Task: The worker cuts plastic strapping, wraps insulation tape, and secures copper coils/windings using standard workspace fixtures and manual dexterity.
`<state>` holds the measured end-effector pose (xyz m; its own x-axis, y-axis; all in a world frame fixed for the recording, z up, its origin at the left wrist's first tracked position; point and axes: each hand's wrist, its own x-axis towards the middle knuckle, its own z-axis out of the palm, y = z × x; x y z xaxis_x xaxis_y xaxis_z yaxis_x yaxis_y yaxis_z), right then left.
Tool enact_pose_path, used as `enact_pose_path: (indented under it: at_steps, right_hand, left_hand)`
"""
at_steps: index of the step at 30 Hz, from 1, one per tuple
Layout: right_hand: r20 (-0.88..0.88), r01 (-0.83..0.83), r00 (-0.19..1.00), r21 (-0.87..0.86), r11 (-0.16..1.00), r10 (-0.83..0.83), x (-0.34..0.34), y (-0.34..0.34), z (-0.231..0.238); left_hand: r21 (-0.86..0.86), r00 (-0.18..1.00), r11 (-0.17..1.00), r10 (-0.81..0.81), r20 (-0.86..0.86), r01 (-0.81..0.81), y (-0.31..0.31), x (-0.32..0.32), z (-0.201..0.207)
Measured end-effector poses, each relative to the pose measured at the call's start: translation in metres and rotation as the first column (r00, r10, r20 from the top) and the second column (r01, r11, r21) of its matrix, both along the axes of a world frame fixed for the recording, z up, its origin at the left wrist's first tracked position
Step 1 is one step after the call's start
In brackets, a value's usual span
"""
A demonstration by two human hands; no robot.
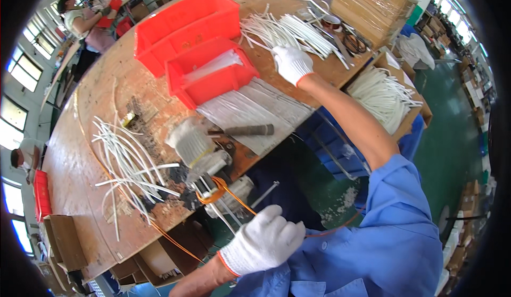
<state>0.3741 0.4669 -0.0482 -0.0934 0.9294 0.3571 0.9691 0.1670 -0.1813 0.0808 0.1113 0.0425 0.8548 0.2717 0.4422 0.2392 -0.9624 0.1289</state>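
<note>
My left hand (266, 241), in a white knit glove with an orange cuff, is closed in a fist low in front of my blue shirt. An orange cord (240, 202) runs into that fist from a loop wound on a metal clamp-like fixture (204, 186) at the table edge. It comes out on the fist's other side. White tubing (221, 217) also slants from the fixture toward the left hand. Farther off, my right hand (293, 65), gloved alike, reaches to the near edge of a heap of white tubes (306, 35). Its fingers curl down against the tubes, their tips partly hidden.
Two red bins (186, 25) stand mid-table beside plastic sheeting (255, 110). A hammer-like handle (249, 130) lies by the fixture. More tubes (125, 156) spread at left. Cartons (372, 6) and a tube-filled box (380, 102) stand at right. Another person (88, 22) works far left.
</note>
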Motion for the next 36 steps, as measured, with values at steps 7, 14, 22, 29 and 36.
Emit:
enact_pose_path:
  at_steps: [7,14,22,29,36]
  right_hand:
    - [0.189,-0.099,0.978,0.045,0.994,0.088,0.002,0.045,-0.028]
    - [-0.679,-0.459,0.704,-0.212,0.863,0.208,-0.007,-0.172,0.059]
    - [-0.687,-0.090,0.709,0.133,0.987,0.157,0.103,-0.400,0.103]
    - [-0.889,0.033,0.254,0.402,0.915,0.381,0.168,-0.512,0.157]
    - [-0.061,0.022,0.998,-0.059,0.998,-0.026,0.102,-0.566,0.095]
  left_hand:
    - [-0.014,0.999,0.998,0.053,-0.008,-0.053,-0.002,-0.001,0.001]
    - [-0.104,0.995,0.991,0.088,0.048,-0.082,-0.009,0.001,0.006]
    - [-0.209,0.995,0.978,-0.031,-0.092,0.011,-0.009,0.056,0.015]
    - [-0.354,0.995,0.935,-0.032,-0.099,-0.006,-0.028,0.147,0.033]
    - [-0.429,0.976,0.895,-0.187,-0.109,0.123,-0.051,0.201,0.039]
